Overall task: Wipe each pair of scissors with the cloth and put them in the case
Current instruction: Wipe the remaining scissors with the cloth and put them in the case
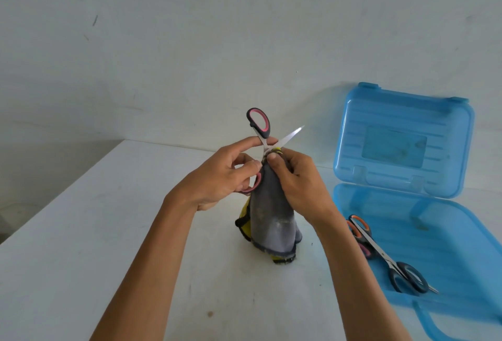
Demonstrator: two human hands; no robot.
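White table [108, 232] under a pale, scuffed wall [190, 42], and straight into the action. Gripped the pink-handled scissors [267, 127] in the left hand [217, 180], up over the middle of the table: thumb and curled fingers round the lower handle loop, index finger stretched straight toward the pivot. Held them splayed wide, upper loop poking up, one bare blade flashing up and to the right. Pinched the cloth [267, 213] in the right hand [301, 183] right at the pivot, thumb and fingertips bunched tight on the fabric just below that bare blade. Could not make out the second blade, lost somewhere in the folds. Let the cloth drape down between both wrists like a cone, grey face forward, yellow peeking out at its left edge and bottom, dark trim along the hem. Hem down at the tabletop, touching or just clear of it, could not tell which. Over to the right, had the blue case [459, 297] lying open on the table, lid [402, 120] raised behind, base [440, 234] nearer. Two pairs in that base already, close to its left edge: orange-handled pair [365, 229] and dark-handled pair [407, 277], crossed one over the other. Caught a scrap of pink handle beside them as well, too hidden to call.
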